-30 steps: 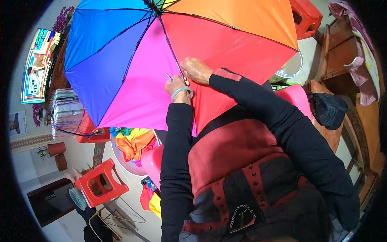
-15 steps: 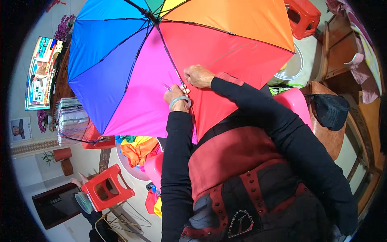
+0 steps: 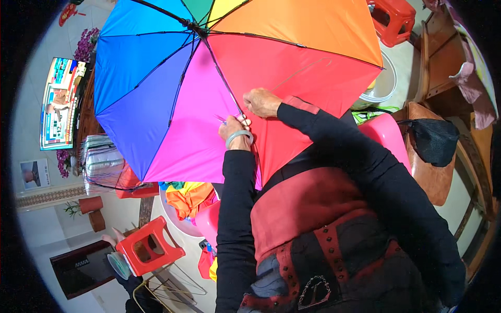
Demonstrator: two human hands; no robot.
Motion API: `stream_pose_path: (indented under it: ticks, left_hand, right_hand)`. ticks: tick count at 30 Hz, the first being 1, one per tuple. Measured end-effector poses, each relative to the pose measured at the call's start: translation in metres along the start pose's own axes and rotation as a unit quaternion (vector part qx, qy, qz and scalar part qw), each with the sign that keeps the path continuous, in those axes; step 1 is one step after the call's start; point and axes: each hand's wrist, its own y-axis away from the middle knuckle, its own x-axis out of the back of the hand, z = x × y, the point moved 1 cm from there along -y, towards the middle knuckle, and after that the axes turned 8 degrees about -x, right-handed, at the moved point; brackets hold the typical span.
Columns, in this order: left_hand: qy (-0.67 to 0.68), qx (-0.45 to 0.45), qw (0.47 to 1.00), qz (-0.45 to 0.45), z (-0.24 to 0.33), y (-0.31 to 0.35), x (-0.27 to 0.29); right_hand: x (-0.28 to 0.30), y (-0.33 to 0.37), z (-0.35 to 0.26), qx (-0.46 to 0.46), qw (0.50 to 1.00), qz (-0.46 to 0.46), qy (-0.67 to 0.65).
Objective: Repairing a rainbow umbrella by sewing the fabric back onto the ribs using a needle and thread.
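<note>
A rainbow umbrella (image 3: 209,68) lies spread open before me, its inner side with black ribs and dark shaft facing up. My left hand (image 3: 235,128), with a pale bangle at the wrist, is closed on a rib by the seam between the pink and red panels. A thin pointed tool, kind unclear, sticks out from its fingers. Just to the right, my right hand (image 3: 262,101) is closed in a pinch over the red panel; whatever is between its fingertips is too small to make out. A fine thread (image 3: 302,71) trails across the red cloth beyond it.
Bundled colourful cloth (image 3: 190,201) fills a basin at the left, near a red stool (image 3: 151,248). A lit screen (image 3: 62,104) stands far left. At right are a white bucket (image 3: 383,78), another red stool (image 3: 394,21) and a black bag (image 3: 433,141) on a brown seat.
The whole view has shifted slightly, with the surroundings sliding right and down at the left side. Both hands keep nearly the same place on the umbrella; the thread lies a little straighter.
</note>
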Motion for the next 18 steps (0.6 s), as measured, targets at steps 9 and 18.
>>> stream_pose_path:
  ticks: [9,18]
  left_hand:
    - [-0.008,0.035,0.998,-0.059,0.008,0.000,0.005]
    - [-0.020,0.047,0.992,-0.117,0.006,-0.006,0.011]
  right_hand:
    - [-0.024,-0.016,0.028,-0.020,0.935,-0.070,-0.348]
    - [-0.001,-0.001,0.004,-0.030,0.988,-0.067,-0.133]
